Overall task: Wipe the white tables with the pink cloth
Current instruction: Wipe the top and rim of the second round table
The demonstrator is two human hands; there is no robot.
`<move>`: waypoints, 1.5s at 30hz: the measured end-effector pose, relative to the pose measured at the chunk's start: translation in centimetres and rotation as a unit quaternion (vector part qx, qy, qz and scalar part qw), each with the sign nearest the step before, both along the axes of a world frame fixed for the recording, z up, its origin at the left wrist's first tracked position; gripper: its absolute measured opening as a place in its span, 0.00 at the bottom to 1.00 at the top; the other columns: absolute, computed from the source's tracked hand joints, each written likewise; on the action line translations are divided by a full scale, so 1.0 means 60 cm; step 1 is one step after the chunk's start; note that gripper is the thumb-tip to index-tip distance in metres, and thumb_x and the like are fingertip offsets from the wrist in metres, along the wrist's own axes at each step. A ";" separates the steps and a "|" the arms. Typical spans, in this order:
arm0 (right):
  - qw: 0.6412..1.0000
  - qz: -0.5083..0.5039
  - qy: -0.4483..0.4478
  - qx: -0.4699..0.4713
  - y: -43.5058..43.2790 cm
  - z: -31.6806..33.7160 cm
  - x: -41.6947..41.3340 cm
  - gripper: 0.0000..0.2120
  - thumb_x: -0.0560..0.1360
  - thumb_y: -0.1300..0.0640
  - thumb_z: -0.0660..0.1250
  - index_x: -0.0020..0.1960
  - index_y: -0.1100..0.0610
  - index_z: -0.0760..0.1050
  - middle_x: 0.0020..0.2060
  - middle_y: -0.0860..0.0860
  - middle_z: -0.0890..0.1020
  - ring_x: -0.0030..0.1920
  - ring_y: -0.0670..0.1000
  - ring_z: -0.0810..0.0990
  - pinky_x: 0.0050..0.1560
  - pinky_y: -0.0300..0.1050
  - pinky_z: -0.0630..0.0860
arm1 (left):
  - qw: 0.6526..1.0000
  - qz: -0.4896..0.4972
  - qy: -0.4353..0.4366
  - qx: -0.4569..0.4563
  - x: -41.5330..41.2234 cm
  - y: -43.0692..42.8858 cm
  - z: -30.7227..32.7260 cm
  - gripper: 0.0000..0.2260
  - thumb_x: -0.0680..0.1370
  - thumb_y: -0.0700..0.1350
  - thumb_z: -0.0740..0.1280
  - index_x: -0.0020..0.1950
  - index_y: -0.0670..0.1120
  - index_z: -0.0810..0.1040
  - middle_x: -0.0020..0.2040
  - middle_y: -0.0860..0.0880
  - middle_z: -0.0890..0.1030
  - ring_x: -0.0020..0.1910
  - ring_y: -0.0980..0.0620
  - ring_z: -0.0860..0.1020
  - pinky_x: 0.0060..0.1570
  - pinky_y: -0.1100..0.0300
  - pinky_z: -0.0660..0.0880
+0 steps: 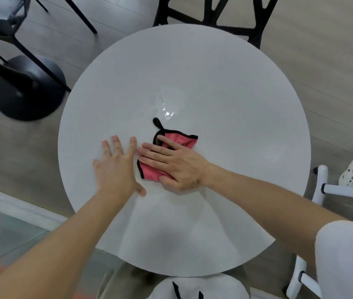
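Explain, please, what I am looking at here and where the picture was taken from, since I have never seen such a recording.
No machine here: a person wears a wide-angle camera on the head, looking down at their two bare hands. The single picture shows a round white table. The left hand lies flat on the bare tabletop. The right hand presses, fingers straight, on a pink cloth with black edging. Neither hand grips anything. Beyond the cloth glistens a small wet patch.

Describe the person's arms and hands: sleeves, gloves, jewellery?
Both bare: left hand and right hand show no gloves, rings, watch or bands. Forearms uncovered. A white sleeve shows at the right upper arm; none in view on the left.
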State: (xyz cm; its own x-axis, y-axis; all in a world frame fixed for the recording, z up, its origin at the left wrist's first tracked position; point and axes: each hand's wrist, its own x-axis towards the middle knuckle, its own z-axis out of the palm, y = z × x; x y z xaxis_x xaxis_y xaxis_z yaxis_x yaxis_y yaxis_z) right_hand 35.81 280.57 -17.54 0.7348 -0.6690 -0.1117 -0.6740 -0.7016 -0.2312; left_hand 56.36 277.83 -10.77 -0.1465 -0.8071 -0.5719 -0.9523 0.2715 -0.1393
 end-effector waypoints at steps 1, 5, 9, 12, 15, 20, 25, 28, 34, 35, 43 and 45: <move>1.000 0.015 -0.004 0.005 -0.003 -0.003 -0.011 0.34 0.86 0.46 0.56 0.89 0.54 0.51 0.89 0.51 0.51 0.88 0.51 0.44 0.87 0.62 0.45 | 1.000 0.002 0.002 0.000 0.000 0.000 0.002 0.76 0.56 0.73 0.84 0.87 0.57 0.34 0.89 0.40 0.43 0.88 0.35 0.46 0.73 0.36 0.73; 0.987 -0.158 -0.031 0.002 -0.079 -0.003 -0.143 0.32 0.87 0.43 0.56 0.89 0.50 0.55 0.88 0.51 0.56 0.88 0.53 0.51 0.87 0.61 0.48 | 1.000 0.006 0.015 0.004 0.003 0.001 0.006 0.76 0.57 0.72 0.84 0.86 0.57 0.33 0.89 0.41 0.43 0.88 0.35 0.45 0.76 0.35 0.70; 0.892 -0.445 -0.038 0.066 -0.181 0.019 -0.285 0.37 0.80 0.45 0.50 0.88 0.54 0.54 0.88 0.52 0.53 0.88 0.51 0.49 0.87 0.57 0.44 | 1.000 0.023 0.021 -0.004 0.004 0.003 -0.001 0.77 0.56 0.72 0.85 0.86 0.58 0.32 0.89 0.42 0.42 0.88 0.36 0.44 0.77 0.36 0.69; 0.856 -0.498 -0.116 0.073 -0.190 0.023 -0.269 0.34 0.80 0.52 0.53 0.85 0.59 0.60 0.86 0.57 0.60 0.87 0.54 0.54 0.87 0.54 0.44 | 0.999 0.027 0.024 0.005 0.005 0.001 -0.004 0.77 0.56 0.71 0.85 0.86 0.60 0.31 0.89 0.43 0.41 0.88 0.37 0.43 0.78 0.35 0.67; 0.807 -0.572 -0.144 -0.043 -0.135 0.024 -0.256 0.24 0.84 0.51 0.61 0.77 0.60 0.73 0.73 0.57 0.77 0.76 0.58 0.72 0.79 0.55 0.67 | 0.999 0.043 0.016 0.004 0.002 0.002 -0.005 0.77 0.57 0.69 0.86 0.85 0.60 0.30 0.89 0.43 0.39 0.88 0.37 0.41 0.79 0.36 0.66; 0.744 -0.661 -0.096 0.037 -0.124 0.032 -0.280 0.24 0.81 0.47 0.69 0.68 0.64 0.73 0.63 0.62 0.77 0.64 0.63 0.75 0.65 0.59 0.76 | 0.998 0.051 -0.023 0.015 -0.018 0.003 0.003 0.78 0.57 0.67 0.87 0.86 0.56 0.31 0.88 0.41 0.41 0.88 0.36 0.44 0.76 0.37 0.71; 0.797 -0.571 -0.138 0.142 -0.097 0.047 -0.245 0.19 0.79 0.50 0.72 0.64 0.61 0.74 0.59 0.58 0.79 0.60 0.61 0.77 0.60 0.54 0.75 | 0.996 0.035 -0.076 -0.028 -0.107 0.020 0.028 0.59 0.70 0.53 0.83 0.87 0.46 0.45 0.85 0.39 0.50 0.86 0.38 0.54 0.74 0.37 0.72; 0.814 -0.537 -0.154 0.160 -0.050 0.045 -0.240 0.18 0.80 0.43 0.72 0.57 0.57 0.76 0.53 0.53 0.77 0.54 0.56 0.78 0.55 0.51 0.76 | 0.997 0.044 0.023 -0.052 -0.200 0.026 0.040 0.47 0.70 0.54 0.82 0.82 0.49 0.59 0.74 0.43 0.67 0.73 0.42 0.69 0.66 0.44 0.74; 0.811 -0.523 -0.194 0.175 -0.053 0.079 -0.266 0.12 0.81 0.47 0.71 0.50 0.55 0.74 0.51 0.51 0.75 0.43 0.50 0.76 0.48 0.47 0.76 | 0.936 0.249 0.247 -0.042 -0.328 0.017 0.041 0.30 0.78 0.60 0.75 0.75 0.48 0.72 0.66 0.47 0.77 0.66 0.44 0.78 0.61 0.46 0.78; 0.808 -0.522 -0.216 0.165 -0.056 0.092 -0.271 0.12 0.80 0.47 0.72 0.48 0.53 0.74 0.49 0.50 0.76 0.42 0.47 0.75 0.45 0.43 0.73 | 0.926 0.271 0.258 -0.048 -0.337 0.013 0.038 0.29 0.79 0.59 0.74 0.75 0.48 0.73 0.66 0.47 0.78 0.66 0.44 0.78 0.61 0.46 0.77; 0.821 -0.554 -0.127 0.049 -0.014 0.072 -0.348 0.28 0.80 0.45 0.73 0.72 0.61 0.72 0.68 0.59 0.74 0.70 0.61 0.73 0.70 0.58 0.75 | 0.961 0.205 0.175 -0.063 -0.309 0.026 0.019 0.39 0.73 0.62 0.79 0.78 0.49 0.69 0.72 0.46 0.71 0.71 0.43 0.72 0.68 0.45 0.74; 0.884 -0.444 -0.149 -0.016 -0.034 0.069 -0.338 0.28 0.84 0.47 0.68 0.78 0.60 0.71 0.78 0.59 0.71 0.82 0.60 0.65 0.82 0.60 0.64 | 0.967 0.193 0.157 -0.061 -0.288 0.033 0.019 0.42 0.71 0.64 0.80 0.79 0.50 0.68 0.74 0.47 0.70 0.72 0.44 0.71 0.71 0.45 0.72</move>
